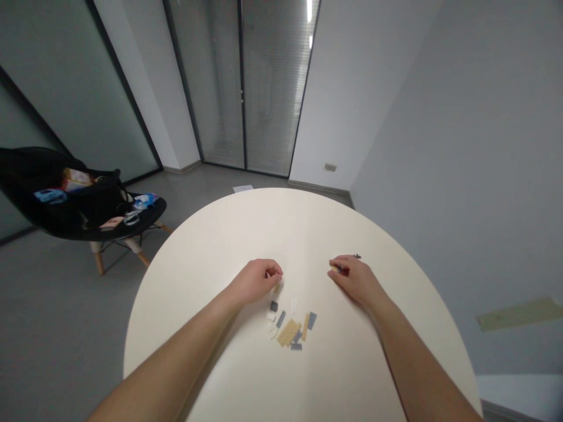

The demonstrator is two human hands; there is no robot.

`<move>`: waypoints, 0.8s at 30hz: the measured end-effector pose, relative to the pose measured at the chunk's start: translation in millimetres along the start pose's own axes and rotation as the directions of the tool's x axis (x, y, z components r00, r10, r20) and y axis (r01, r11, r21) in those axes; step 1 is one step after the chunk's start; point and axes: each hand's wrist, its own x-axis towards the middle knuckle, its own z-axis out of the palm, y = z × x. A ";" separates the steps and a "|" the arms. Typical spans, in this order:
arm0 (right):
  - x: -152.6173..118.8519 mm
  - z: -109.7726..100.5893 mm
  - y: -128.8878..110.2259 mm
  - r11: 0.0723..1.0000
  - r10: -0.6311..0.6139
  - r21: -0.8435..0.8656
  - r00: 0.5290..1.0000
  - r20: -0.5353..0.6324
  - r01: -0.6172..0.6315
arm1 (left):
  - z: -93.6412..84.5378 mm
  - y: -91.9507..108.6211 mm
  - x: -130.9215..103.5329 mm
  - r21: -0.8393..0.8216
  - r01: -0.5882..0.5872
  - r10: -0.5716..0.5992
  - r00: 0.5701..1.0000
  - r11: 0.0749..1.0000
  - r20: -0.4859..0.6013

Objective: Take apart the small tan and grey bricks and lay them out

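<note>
My left hand [259, 280] rests over the middle of the table, thumb and fingers pinched together; whatever lies between them is too small to make out. Just below its fingertips is a small tan brick [277, 288]. To the right, my right hand [354, 278] is closed on a small tan and dark toy brick piece [336, 268], partly covered by the fingers. Nearer to me lies a loose group of toy bricks: a tan plate [288, 333], a long tan strip [305, 327], a dark grey brick [274, 306], several blue-grey pieces [312, 320] and small white pieces [271, 316].
Everything lies on a round white table [281, 220]. A small dark piece [357, 256] sits just beyond my right hand. On the left stands a black chair [65, 233] holding a black bag [99, 202] and packets. A wall rises close on the right.
</note>
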 end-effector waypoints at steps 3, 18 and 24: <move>-0.2 -0.2 -0.1 1.000 -0.005 0.012 1.000 -0.006 0.005 | -2.3 5.4 -3.6 0.027 -0.018 0.017 0.998 0.999 0.052; -1.2 -2.9 1.7 1.000 -0.007 0.022 1.000 0.027 0.007 | -1.7 9.4 -7.0 0.026 -0.050 0.046 0.991 0.998 0.129; -2.3 -8.8 3.6 0.999 0.030 0.028 0.999 0.036 -0.031 | -1.0 10.0 -7.0 0.017 -0.043 0.041 0.991 0.999 0.128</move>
